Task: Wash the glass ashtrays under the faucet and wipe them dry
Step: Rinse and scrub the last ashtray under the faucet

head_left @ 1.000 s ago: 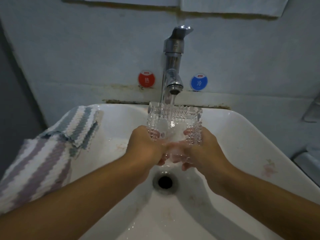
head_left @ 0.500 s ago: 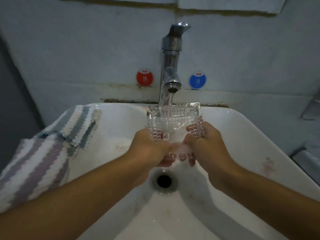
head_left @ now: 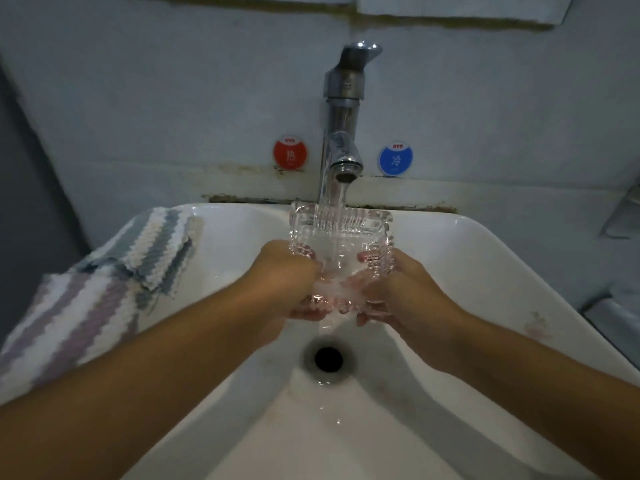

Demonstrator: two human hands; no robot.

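Holding ashtray (head_left: 341,233) over sink (head_left: 485,258), under faucet (head_left: 343,133), water running into it. Left hand (head_left: 287,282) and right hand (head_left: 412,292), each grip curled round one side, fingers beneath. Striped towel (head_left: 104,285) draped on left rim. Drain (head_left: 329,358) below.

Glass ashtray (head_left: 341,233) held under faucet (head_left: 343,133) by left hand (head_left: 289,278) and right hand (head_left: 403,292), above drain (head_left: 329,358); striped towel (head_left: 104,278) left of faucet.
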